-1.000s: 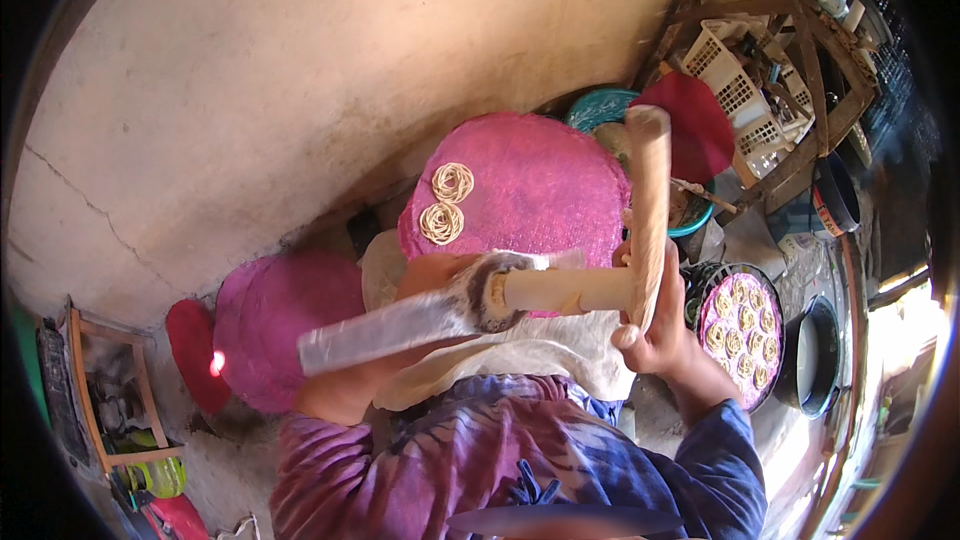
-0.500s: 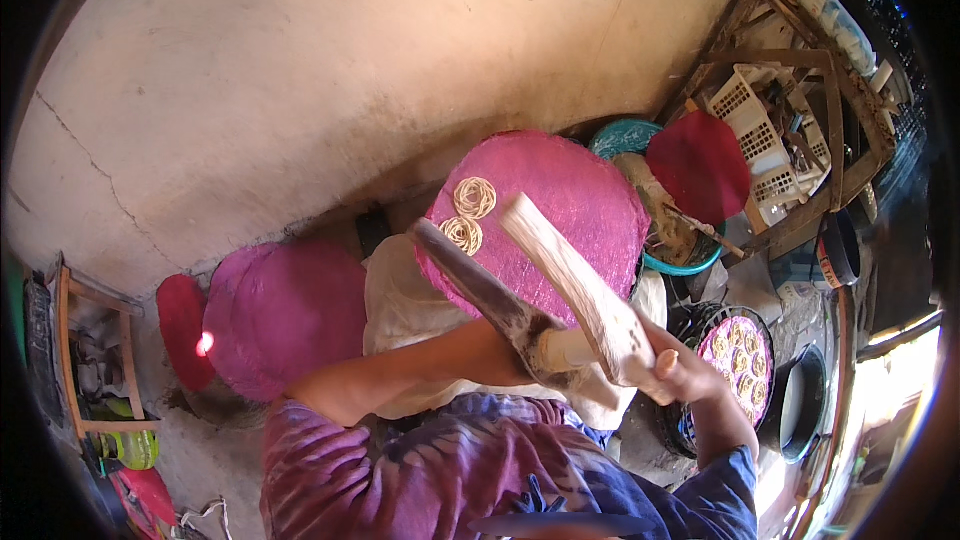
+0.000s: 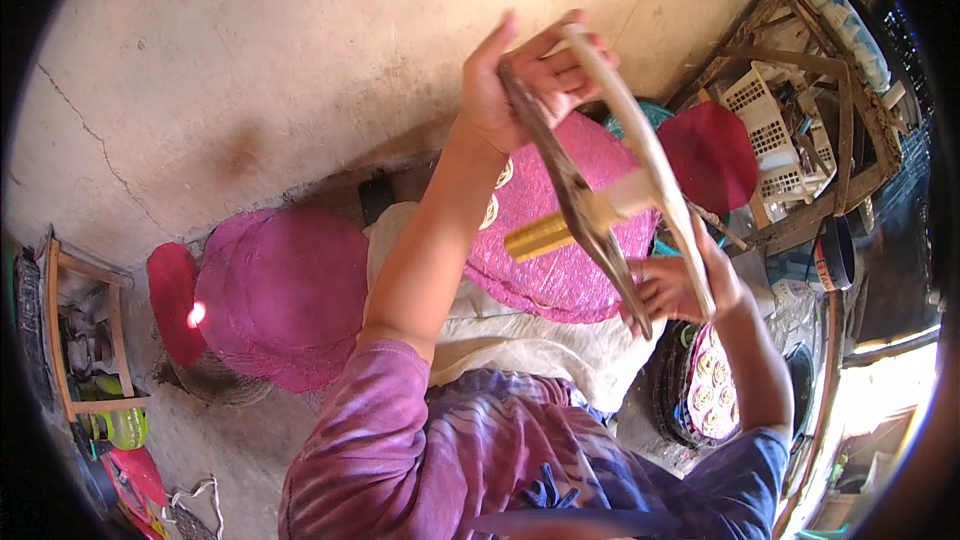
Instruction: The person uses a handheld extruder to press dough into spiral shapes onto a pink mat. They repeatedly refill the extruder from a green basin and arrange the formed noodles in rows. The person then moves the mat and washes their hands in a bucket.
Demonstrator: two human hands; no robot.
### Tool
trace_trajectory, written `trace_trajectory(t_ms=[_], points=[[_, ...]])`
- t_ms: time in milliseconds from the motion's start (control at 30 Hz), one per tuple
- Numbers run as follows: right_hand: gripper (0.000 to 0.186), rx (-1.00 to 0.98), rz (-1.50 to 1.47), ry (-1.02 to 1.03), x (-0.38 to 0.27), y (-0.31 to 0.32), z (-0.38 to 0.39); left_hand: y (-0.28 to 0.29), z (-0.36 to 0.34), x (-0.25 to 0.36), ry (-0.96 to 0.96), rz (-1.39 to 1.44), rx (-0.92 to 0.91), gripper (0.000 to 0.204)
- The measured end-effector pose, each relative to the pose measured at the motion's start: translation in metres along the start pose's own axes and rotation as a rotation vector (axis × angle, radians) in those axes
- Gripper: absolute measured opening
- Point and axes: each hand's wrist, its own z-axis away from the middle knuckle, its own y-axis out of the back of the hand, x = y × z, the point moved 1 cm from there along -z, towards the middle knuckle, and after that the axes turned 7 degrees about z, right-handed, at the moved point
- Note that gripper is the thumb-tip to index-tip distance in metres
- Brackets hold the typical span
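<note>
I hold up a wooden noodle press above my lap, one dark bar (image 3: 568,185) and one pale bar (image 3: 655,155) joined by a pale plunger, with a brass-coloured cylinder (image 3: 540,237) sticking out below the dark bar. My left hand (image 3: 530,85) is curled round the far ends of both bars. Around their near ends, my right hand (image 3: 690,285) has its fingers bent. Beneath lies a round, pink, rough-surfaced mat (image 3: 590,290) on a pale cloth (image 3: 530,340). Two coiled nests of pale strands (image 3: 488,212) sit at its left edge, partly covered by my left forearm.
Left of me is a stack of pink round mats (image 3: 290,300), with a dark red pad (image 3: 175,305) beside it. At right stand a round tray of several coils (image 3: 712,395), a teal basin (image 3: 640,118) under a red disc (image 3: 710,155), and a white crate (image 3: 765,125).
The press has been raised and turned, so its cylinder now shows. My left hand has moved from the near end up to the far ends of the bars.
</note>
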Motion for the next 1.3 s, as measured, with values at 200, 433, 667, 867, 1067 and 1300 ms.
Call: trace_trajectory(t_ms=[200, 433, 667, 867, 1067, 1300], points=[[0.094, 0.288, 0.268, -0.313, -0.026, 0.0, -0.038, 0.117, 0.039, -0.012, -0.185, 0.431, 0.071, 0.057], [0.073, 0.466, 0.621, -0.189, -0.044, -0.033, -0.044, 0.092, 0.041, 0.026, -0.354, 0.29, -0.008, 0.049], [0.071, 0.592, 0.66, -0.283, -0.065, -0.054, -0.02, 0.067, 0.037, 0.004, -0.375, 0.349, 0.035, 0.045], [0.068, 0.547, 0.714, -0.101, -0.05, -0.047, -0.035, 0.064, 0.04, 0.029, -0.349, 0.145, 0.014, 0.037], [0.068, 0.481, 0.59, -0.194, -0.031, -0.035, -0.009, 0.08, 0.045, -0.012, -0.391, 0.22, 0.178, 0.04], [0.079, 0.167, -0.035, 0.083, 0.016, 0.012, -0.047, 0.099, 0.039, -0.013, -0.328, 0.356, -0.047, 0.036]])
